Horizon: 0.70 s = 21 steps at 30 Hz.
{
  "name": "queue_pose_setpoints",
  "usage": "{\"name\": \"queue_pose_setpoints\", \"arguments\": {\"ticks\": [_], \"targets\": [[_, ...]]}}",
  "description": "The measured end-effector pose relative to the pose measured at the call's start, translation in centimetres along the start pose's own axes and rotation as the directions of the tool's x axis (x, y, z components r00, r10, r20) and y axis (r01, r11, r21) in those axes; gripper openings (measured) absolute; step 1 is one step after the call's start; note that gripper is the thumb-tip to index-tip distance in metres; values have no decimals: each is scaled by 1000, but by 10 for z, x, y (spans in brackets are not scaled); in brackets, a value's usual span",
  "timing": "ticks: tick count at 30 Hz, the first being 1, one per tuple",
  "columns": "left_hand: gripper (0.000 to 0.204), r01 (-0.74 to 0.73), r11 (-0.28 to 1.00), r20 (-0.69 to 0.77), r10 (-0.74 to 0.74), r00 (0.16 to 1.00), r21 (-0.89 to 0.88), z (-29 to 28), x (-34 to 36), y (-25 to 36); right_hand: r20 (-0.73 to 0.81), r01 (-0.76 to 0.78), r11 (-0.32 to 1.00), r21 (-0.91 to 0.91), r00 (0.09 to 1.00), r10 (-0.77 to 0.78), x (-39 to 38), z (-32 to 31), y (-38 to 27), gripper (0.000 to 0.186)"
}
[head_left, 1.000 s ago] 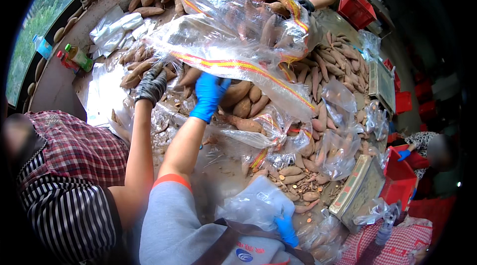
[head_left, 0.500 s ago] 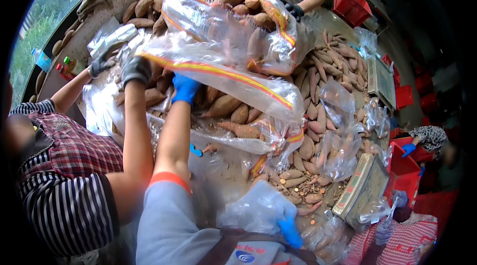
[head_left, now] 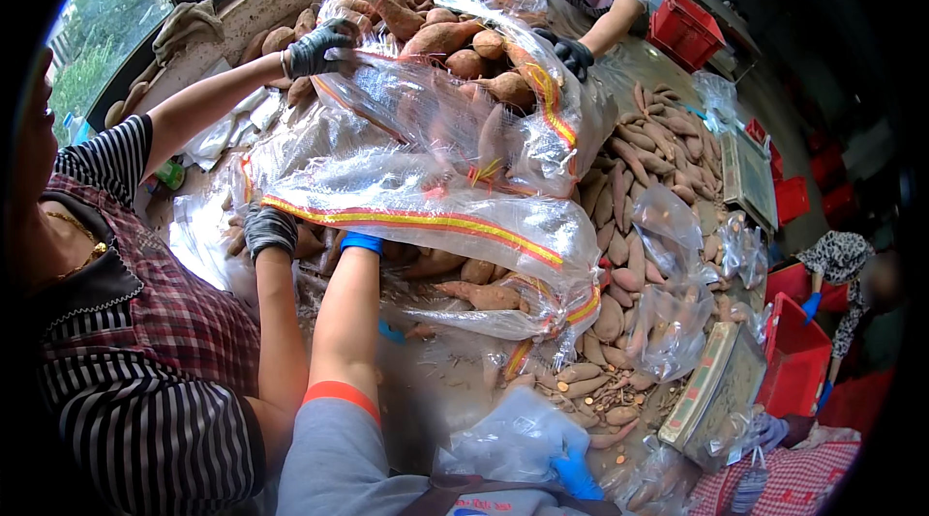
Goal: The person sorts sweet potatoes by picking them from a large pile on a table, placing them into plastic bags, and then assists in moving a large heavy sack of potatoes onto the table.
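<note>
My left hand (head_left: 360, 243), in a blue glove, reaches up from a grey sleeve and grips the lower edge of a large clear sack (head_left: 435, 216) with a red and yellow stripe; its fingers are buried in the plastic. Sweet potatoes (head_left: 464, 52) fill the sack's raised far end. My right hand (head_left: 578, 473), also in a blue glove, holds a crumpled clear plastic bag (head_left: 513, 439) near the bottom edge. A co-worker on my left holds the same sack with dark gloves, one hand beside mine (head_left: 267, 228) and one at the top (head_left: 319, 47).
Loose sweet potatoes (head_left: 619, 274) cover the table, with smaller filled bags (head_left: 668, 313) among them. Two scales (head_left: 716, 390) (head_left: 750, 177) stand at the right near red crates (head_left: 794, 352). Another person's dark-gloved hand (head_left: 573, 54) holds the sack's far side. A window (head_left: 97, 42) is at the left.
The sack has been lifted and tipped higher toward the far side. The co-worker's upper hand has moved up to the sack's top, and my left hand has slid under its edge.
</note>
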<state>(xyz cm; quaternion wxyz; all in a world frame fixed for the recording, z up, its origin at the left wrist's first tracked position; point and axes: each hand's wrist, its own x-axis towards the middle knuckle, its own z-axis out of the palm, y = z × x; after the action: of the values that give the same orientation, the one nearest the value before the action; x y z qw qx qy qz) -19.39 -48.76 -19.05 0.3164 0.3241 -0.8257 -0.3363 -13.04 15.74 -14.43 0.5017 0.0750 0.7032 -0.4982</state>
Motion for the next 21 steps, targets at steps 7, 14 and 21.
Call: {"name": "queue_pose_setpoints", "arguments": {"ticks": [7,14,21], "targets": [[52,17,1000,7,-17,1000,-9,-6,3,-5,-102,110,994,-8,989,-110,-6,2,-1,22],[54,39,999,22,-38,999,-29,-17,7,12,-14,32,999,-10,999,-32,-3,1,-8,63],[56,72,995,59,-68,996,-76,-28,11,29,18,49,997,-52,999,-48,11,-12,17,61]]}}
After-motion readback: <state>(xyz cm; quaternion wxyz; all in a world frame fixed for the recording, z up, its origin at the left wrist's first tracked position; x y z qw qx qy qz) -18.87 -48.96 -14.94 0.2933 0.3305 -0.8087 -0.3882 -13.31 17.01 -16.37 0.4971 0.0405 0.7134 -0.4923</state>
